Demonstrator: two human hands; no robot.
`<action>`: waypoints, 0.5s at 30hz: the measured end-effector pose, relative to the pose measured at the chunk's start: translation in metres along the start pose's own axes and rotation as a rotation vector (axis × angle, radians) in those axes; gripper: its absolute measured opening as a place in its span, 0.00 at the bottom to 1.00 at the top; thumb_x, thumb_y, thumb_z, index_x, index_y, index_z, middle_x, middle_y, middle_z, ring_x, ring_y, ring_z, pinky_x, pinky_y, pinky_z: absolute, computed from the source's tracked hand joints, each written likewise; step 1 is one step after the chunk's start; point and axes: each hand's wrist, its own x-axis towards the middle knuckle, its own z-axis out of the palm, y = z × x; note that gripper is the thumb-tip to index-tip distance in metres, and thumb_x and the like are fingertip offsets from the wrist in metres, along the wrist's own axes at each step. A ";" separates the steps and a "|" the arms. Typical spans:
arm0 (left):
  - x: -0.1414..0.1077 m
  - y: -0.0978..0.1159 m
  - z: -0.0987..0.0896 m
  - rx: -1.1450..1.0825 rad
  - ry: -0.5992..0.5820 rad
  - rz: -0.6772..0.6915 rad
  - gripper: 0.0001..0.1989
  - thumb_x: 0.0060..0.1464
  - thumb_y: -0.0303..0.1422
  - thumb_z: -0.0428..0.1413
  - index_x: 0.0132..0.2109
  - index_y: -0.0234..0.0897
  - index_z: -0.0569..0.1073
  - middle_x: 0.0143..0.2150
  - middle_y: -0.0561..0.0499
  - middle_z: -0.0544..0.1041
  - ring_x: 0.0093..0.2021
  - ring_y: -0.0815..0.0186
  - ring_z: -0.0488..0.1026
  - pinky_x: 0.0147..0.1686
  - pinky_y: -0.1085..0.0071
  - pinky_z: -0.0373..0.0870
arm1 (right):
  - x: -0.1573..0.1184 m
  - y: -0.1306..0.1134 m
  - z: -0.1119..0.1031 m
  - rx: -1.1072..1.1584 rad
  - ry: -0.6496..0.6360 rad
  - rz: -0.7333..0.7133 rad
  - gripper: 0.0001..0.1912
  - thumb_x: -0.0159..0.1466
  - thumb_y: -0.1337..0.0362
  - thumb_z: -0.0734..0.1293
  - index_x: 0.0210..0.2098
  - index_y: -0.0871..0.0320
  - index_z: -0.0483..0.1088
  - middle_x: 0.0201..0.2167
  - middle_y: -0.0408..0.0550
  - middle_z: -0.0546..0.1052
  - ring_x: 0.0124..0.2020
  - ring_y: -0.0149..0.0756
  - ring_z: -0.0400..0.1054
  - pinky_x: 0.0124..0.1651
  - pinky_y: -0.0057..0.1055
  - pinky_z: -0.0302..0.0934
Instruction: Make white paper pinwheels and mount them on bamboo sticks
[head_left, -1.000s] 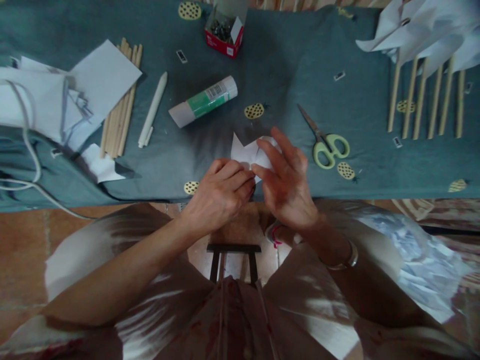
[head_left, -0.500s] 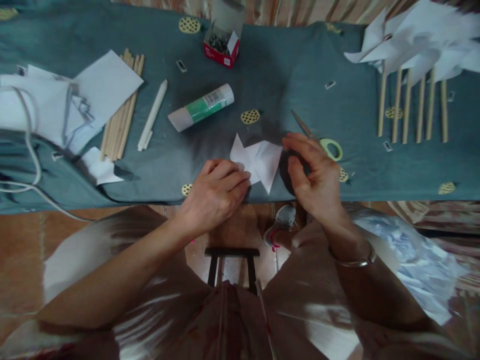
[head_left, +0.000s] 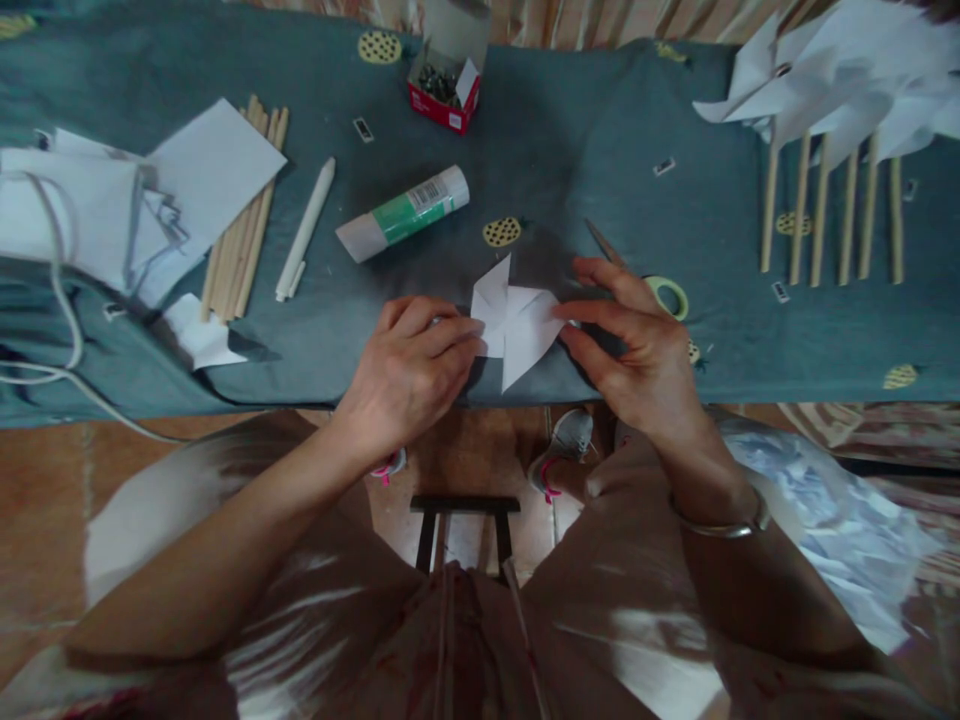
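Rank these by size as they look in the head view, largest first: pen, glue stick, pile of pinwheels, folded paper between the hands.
1. Pile of pinwheels
2. Glue stick and folded paper: too alike to rank
3. Pen

Dim light, with detail apparently soft throughout.

Two hands [head_left: 416, 365] — one glue stick [head_left: 405, 213], one pen [head_left: 306, 230], one pair of scissors [head_left: 604, 243].
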 end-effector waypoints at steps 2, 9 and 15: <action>0.000 -0.001 -0.001 0.001 -0.023 -0.009 0.06 0.66 0.30 0.55 0.45 0.36 0.77 0.49 0.48 0.82 0.50 0.58 0.75 0.46 0.58 0.67 | 0.000 0.000 0.000 -0.004 -0.004 -0.002 0.14 0.65 0.68 0.67 0.47 0.46 0.76 0.62 0.45 0.73 0.60 0.47 0.71 0.62 0.55 0.67; 0.000 -0.005 -0.004 -0.062 -0.076 -0.087 0.08 0.66 0.31 0.54 0.48 0.39 0.77 0.51 0.47 0.82 0.52 0.55 0.75 0.47 0.55 0.70 | 0.001 -0.006 -0.002 -0.048 -0.006 -0.024 0.08 0.67 0.67 0.67 0.41 0.50 0.77 0.57 0.47 0.77 0.59 0.47 0.72 0.62 0.53 0.65; 0.001 -0.008 -0.009 -0.223 -0.063 -0.283 0.13 0.66 0.34 0.51 0.52 0.41 0.78 0.53 0.46 0.81 0.53 0.56 0.75 0.52 0.56 0.72 | 0.002 -0.014 -0.001 0.107 -0.002 0.054 0.04 0.63 0.65 0.71 0.36 0.48 0.78 0.57 0.44 0.77 0.58 0.49 0.73 0.62 0.56 0.66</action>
